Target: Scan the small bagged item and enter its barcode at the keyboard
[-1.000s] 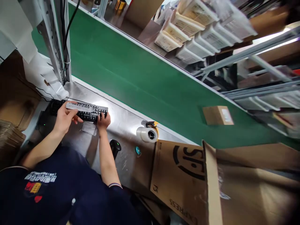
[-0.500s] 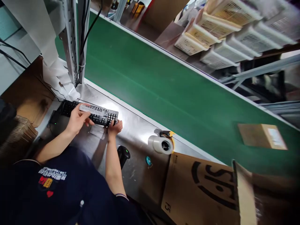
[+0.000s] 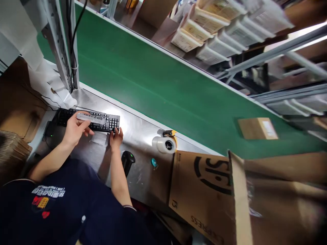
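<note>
My left hand [image 3: 73, 131] is closed on a pale barcode label [image 3: 91, 118], pinched between thumb and fingers above a black keyboard [image 3: 112, 121]. The label hides part of the keys. The keyboard lies along the back of the metal bench, its left end near a white paper strip [image 3: 65, 98]. At the keyboard's near right corner, my right hand [image 3: 116, 139] touches the edge with its fingers apart. A small clear plastic piece [image 3: 100, 139] lies between my hands. Closer to me, a black barcode scanner [image 3: 127, 161] stands beside my right forearm.
Behind the bench runs a green conveyor belt [image 3: 153, 78] carrying a small carton [image 3: 257, 128]. A tape roll [image 3: 163, 145] and a turquoise item [image 3: 154, 163] are to the right. A large open cardboard box [image 3: 201, 190] stands at front right. A metal post [image 3: 73, 68] rises at left.
My view has turned, shifting the scene left and up. The right hand has loosened its grip on the keyboard's right end, which now rests lower. The left hand still holds the label.
</note>
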`<state>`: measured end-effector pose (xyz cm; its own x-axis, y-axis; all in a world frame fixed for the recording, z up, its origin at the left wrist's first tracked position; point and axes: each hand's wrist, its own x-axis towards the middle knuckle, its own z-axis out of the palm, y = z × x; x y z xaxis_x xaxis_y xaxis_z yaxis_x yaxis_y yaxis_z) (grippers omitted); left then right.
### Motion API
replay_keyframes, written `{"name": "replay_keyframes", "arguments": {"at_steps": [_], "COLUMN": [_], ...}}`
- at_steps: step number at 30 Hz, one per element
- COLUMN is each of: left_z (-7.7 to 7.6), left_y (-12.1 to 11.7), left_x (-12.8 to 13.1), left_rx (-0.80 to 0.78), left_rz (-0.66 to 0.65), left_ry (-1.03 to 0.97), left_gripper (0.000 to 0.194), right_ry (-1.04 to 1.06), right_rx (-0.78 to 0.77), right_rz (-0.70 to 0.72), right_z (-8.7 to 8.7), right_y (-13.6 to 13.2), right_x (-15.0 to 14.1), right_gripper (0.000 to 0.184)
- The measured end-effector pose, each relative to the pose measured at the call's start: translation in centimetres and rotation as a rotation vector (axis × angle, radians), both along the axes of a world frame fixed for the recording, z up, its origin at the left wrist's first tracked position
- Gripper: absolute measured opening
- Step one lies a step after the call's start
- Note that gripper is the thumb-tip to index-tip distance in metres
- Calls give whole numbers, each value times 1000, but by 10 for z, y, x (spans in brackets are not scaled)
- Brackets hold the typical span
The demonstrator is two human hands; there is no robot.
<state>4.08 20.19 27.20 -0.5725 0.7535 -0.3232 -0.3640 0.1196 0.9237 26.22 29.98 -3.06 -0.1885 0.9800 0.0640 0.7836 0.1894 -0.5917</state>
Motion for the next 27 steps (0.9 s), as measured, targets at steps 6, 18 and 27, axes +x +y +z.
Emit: {"name": "replay_keyframes", "arguments": {"at_steps": [6, 18, 27], "left_z": [-4, -6, -4], "left_y": [1, 4, 5], "left_x": [0, 0, -2], "left_rx": [11, 0, -3], "left_rz": [-17, -27, 22], "left_ry": [25, 35, 9], "left_gripper": [42, 40, 44], "right_ry": [-59, -89, -45], "right_rx": [19, 0, 78], "right_rz": [-76, -53, 16], "right_z": [9, 9, 2], "right_y": [25, 49, 3], "right_x": [-11, -20, -8], "right_gripper": [40, 46, 39]}}
